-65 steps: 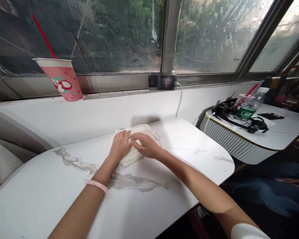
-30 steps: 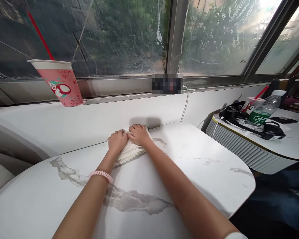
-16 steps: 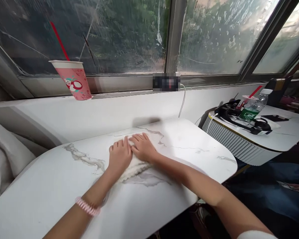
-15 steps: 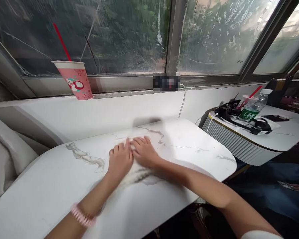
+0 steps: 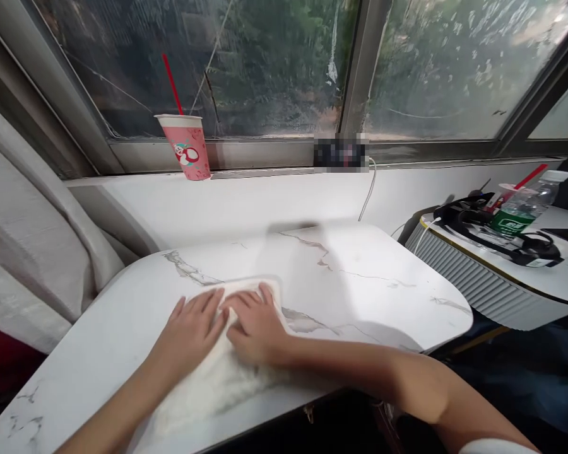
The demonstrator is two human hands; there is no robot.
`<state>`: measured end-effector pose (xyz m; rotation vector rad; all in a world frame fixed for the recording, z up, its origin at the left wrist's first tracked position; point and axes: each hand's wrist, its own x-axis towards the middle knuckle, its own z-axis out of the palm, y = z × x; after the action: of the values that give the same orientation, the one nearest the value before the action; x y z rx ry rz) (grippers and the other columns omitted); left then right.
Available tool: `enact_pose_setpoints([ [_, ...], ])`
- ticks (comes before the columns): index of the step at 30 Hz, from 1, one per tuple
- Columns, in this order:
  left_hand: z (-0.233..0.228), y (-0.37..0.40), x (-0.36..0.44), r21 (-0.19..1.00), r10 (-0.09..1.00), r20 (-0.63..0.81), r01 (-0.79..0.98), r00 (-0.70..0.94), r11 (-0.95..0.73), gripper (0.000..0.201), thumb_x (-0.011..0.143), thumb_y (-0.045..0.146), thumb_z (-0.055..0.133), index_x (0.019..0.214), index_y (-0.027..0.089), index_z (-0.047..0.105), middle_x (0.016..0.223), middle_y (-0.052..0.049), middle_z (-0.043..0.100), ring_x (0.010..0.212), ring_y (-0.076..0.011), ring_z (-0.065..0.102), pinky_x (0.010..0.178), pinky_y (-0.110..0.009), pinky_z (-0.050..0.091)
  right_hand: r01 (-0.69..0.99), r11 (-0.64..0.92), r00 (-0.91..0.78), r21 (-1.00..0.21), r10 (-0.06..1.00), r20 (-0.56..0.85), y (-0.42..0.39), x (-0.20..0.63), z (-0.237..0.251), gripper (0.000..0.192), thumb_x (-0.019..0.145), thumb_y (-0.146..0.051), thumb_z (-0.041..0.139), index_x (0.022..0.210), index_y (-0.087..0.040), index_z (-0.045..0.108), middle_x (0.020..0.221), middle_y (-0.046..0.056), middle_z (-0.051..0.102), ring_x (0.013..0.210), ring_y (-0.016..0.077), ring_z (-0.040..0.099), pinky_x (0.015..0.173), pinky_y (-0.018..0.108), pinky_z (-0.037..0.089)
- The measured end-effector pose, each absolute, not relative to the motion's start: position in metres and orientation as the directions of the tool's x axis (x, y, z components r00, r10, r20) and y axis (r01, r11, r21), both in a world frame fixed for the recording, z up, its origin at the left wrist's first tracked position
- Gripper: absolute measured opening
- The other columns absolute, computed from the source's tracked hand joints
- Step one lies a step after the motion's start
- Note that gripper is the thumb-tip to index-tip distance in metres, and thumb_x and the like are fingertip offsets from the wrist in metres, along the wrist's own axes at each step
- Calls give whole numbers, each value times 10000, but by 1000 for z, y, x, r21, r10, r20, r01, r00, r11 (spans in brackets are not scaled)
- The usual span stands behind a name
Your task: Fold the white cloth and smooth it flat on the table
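Note:
A thin white cloth (image 5: 208, 394), its folds soft and partly blurred, lies spread on a white marbled tabletop (image 5: 378, 299). My left hand (image 5: 189, 331) rests palm down on the cloth's left part, fingers stretched forward and open. Beside it, my right hand (image 5: 258, 328) presses on the cloth near its far right corner, with the fingers laid out and slightly bent. The index fingers of both hands nearly meet. Both palms are hidden against the cloth.
On the window ledge stand a pink paper cup (image 5: 187, 148) with a red straw and a blurred-out dark device (image 5: 341, 153) with a white cable. A grey curtain (image 5: 38, 221) hangs at left. At right, a second table holds a bottle (image 5: 515, 217) and black headgear (image 5: 473, 221).
Both hands have slid left and back toward me on the table, and the cloth has come with them, showing more of itself. My view has turned left.

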<state>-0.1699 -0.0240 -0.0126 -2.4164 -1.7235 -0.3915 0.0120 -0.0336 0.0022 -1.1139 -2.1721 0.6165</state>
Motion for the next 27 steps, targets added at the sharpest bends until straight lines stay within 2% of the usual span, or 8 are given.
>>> enact_pose_setpoints([
  [2, -4, 11, -170, 35, 947, 221, 969, 232, -245, 553, 971, 389, 238, 1403, 184, 516, 1369, -118, 617, 1296, -287, 542, 1157, -600, 267, 601, 521, -416, -606, 852, 319, 2, -5, 3, 296, 897, -190, 462, 1173, -214, 567, 1251, 69, 639, 1249, 205, 507, 1214, 504, 99],
  [4, 2, 46, -167, 55, 967, 178, 979, 182, -195, 533, 974, 322, 228, 1396, 155, 507, 1422, -135, 569, 1337, -284, 502, 1138, -581, 307, 658, 496, -346, -567, 867, 357, 38, -19, 1, 285, 935, -208, 452, 1198, -182, 559, 1316, 98, 600, 1289, 211, 472, 1205, 463, 146],
  [7, 7, 93, -166, 102, 976, 185, 986, 114, -134, 484, 973, 298, 279, 1373, 177, 522, 1441, -124, 551, 1329, -272, 505, 1145, -525, 319, 736, 460, -277, -496, 874, 400, 87, -34, -3, 268, 952, -211, 461, 1183, -143, 578, 1319, 127, 596, 1269, 232, 478, 1178, 419, 206],
  [14, 3, 158, -190, 158, 965, 257, 983, 45, -88, 438, 979, 294, 345, 1347, 177, 553, 1416, -121, 575, 1320, -262, 508, 1160, -474, 304, 738, 512, -329, -440, 841, 429, 165, -58, -9, 243, 942, -170, 448, 1107, -177, 625, 1209, 82, 672, 1189, 219, 533, 1125, 385, 268],
  [20, 1, 177, -206, 174, 963, 266, 981, 34, -82, 421, 986, 294, 342, 1298, 179, 600, 1329, -110, 639, 1239, -258, 568, 1119, -438, 355, 760, 506, -338, -408, 844, 417, 189, -74, -9, 240, 942, -192, 462, 1096, -169, 645, 1163, 90, 690, 1165, 238, 549, 1089, 390, 306],
  [27, 2, 143, -206, 169, 962, 271, 984, 14, -62, 423, 997, 281, 339, 1346, 164, 547, 1419, -116, 569, 1332, -247, 494, 1181, -453, 277, 749, 544, -375, -379, 819, 435, 152, -75, -6, 272, 959, -178, 441, 1136, -134, 642, 1216, 123, 664, 1198, 250, 531, 1141, 409, 256],
])
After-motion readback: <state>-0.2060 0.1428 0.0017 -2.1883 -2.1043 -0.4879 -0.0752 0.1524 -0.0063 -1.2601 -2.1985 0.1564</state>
